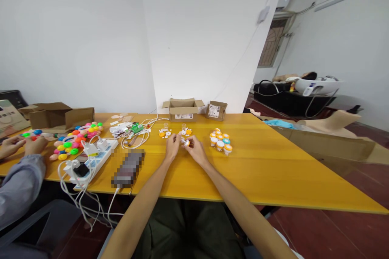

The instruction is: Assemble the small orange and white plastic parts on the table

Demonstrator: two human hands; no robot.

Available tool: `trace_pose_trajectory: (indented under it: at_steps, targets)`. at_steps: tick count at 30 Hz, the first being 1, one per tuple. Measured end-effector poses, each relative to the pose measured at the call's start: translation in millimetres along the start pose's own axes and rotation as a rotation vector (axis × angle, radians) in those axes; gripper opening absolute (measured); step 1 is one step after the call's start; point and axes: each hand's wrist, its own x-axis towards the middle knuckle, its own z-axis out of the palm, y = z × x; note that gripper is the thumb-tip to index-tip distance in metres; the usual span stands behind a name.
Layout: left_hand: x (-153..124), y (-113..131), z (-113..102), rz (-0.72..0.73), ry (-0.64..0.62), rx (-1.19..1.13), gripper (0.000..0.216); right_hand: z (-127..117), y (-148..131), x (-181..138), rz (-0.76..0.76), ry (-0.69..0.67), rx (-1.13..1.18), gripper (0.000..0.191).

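just below the middle of the frame, a small white-and-orange piece (187, 143) sits between the two hands, above the yellow table (267, 166); the right hand (195, 149) pinches it with thumb and fingers; the left hand (174, 145) has its fingers curled in at the piece's left side, though i cannot tell whether they grip anything; loose small parts, among them an orange cap (162, 134) and a white ring (168, 133), lie just left of the hands; a group of capped containers (220, 145) stands to the right of centre; to handle the piece well, it seems wise to keep it low over the table, so a slip falls close by; light, even fingertip pressure should keep it from tilting, and the knuckles are best kept off the loose parts.
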Motion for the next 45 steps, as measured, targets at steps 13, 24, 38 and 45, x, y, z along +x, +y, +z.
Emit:
trace_pose_trajectory:
  at_steps: [13, 24, 38, 45]
  targets:
    - [0.6, 4.3, -4.8, 0.032, 0.116, 0.028, 0.028, -5.1, -5.7, 2.5, 0.052, 0.154, 0.012, 0.023]
    - [-0.4, 9.4, -2.9, -0.073, 0.014, 0.480, 0.011, -4.5, -3.3, 4.6, 0.081, 0.297, 0.028, 0.029]
    - [3.6, -19.7, -1.3, 0.060, 0.024, 0.556, 0.026, -3.2, 11.4, 5.0, 0.092, 0.171, 0.020, 0.023]
    - [-3.1, -4.6, -2.1, 0.374, -0.078, 0.533, 0.018, -3.0, 10.5, 4.8, 0.066, 0.143, 0.003, 0.020]
